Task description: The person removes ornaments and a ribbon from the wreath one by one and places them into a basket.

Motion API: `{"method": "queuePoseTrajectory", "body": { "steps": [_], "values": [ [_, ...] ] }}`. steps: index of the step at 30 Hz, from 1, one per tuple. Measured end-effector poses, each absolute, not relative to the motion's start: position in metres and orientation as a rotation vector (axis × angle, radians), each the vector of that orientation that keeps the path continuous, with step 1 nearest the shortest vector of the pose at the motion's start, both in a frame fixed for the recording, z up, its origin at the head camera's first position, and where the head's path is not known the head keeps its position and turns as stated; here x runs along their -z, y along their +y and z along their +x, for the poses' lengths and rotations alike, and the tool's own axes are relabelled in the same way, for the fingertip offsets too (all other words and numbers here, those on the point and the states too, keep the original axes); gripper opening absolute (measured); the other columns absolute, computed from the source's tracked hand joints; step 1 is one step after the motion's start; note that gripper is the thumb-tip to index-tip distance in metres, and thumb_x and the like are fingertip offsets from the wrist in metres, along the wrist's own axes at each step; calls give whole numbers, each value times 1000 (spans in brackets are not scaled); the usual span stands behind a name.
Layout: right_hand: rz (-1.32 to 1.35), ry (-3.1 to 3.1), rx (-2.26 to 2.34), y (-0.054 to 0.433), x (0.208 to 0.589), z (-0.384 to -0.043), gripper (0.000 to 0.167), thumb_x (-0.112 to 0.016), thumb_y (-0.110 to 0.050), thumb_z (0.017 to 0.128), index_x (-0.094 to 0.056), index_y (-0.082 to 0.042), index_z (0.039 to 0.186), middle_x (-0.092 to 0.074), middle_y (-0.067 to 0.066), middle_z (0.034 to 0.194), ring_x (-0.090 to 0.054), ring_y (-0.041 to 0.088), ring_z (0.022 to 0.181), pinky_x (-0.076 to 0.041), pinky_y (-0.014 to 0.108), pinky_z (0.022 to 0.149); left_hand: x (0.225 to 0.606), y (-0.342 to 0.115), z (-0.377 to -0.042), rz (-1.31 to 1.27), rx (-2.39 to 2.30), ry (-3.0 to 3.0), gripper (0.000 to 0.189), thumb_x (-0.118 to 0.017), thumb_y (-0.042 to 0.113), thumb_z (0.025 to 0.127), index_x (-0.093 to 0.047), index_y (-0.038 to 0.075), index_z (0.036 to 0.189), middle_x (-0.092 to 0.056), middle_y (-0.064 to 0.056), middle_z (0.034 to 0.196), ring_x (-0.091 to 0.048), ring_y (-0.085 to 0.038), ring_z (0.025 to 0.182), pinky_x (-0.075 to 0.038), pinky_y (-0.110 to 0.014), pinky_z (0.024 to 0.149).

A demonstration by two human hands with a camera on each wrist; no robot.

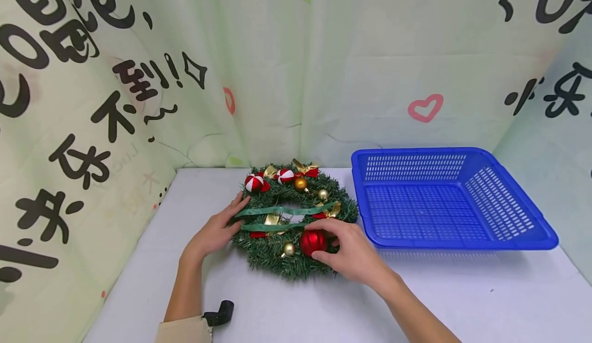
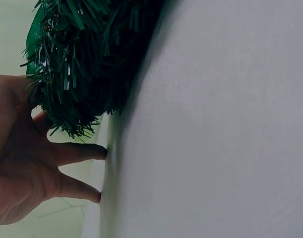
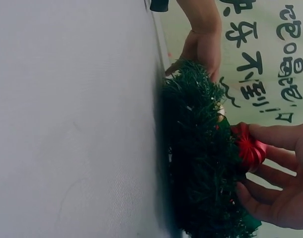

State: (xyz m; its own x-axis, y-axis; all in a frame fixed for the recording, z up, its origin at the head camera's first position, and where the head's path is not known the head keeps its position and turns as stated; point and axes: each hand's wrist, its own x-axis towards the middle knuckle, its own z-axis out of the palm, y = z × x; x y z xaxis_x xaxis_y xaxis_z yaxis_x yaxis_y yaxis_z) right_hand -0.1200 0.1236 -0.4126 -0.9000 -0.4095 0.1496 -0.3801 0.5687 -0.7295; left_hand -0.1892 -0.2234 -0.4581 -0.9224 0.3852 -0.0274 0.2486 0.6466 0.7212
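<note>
On a white table (image 1: pixel 277 312), the right hand (image 1: pixel 355 250) pinched a red ball (image 1: pixel 312 242) at the near side of a green wreath (image 1: pixel 265 258); the left hand (image 1: pixel 216 235), fingers spread, touched its left edge. Positioning seemed underway, calling next for careful seating. The blue basket (image 1: pixel 425 209) showed no contents.

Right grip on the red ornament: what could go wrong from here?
1. The red ornament might roll off: the right grip pinches its round sides, and any fastening is hidden.
2. The lower green ribbon might get dragged, since it runs right up to that grip.
3. The wreath might shift if tugged; the left grip touches only its left edge.
</note>
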Motion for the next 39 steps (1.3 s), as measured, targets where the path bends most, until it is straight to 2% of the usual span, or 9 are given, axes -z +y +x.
{"method": "queuePoseTrajectory", "body": {
  "steps": [10,25,39],
  "values": [
    [-721,2730,1306,124,408,-118,46,-86,-12,86,-72,-21,129,-74,0,124,-70,16,102,-62,37,82,458,-224,-189,519,-1142,2683,63,-51,15,109,-28,24,167,-11,-7,176,-17,-39,159,-23,-65,124],
    [-724,2660,1352,125,402,-116,46,-85,-17,88,-71,-23,131,-75,-1,120,-70,14,99,-63,39,81,455,-222,-187,501,-1149,2680,63,-50,13,108,-28,24,167,-11,-5,176,-17,-39,160,-22,-65,125],
    [-748,2616,1388,126,396,-112,48,-85,-16,87,-70,-24,131,-73,-3,124,-71,15,103,-63,41,83,454,-222,-187,495,-1145,2686,63,-51,14,108,-28,23,167,-11,-5,176,-18,-39,159,-24,-65,124]
  ]
}}
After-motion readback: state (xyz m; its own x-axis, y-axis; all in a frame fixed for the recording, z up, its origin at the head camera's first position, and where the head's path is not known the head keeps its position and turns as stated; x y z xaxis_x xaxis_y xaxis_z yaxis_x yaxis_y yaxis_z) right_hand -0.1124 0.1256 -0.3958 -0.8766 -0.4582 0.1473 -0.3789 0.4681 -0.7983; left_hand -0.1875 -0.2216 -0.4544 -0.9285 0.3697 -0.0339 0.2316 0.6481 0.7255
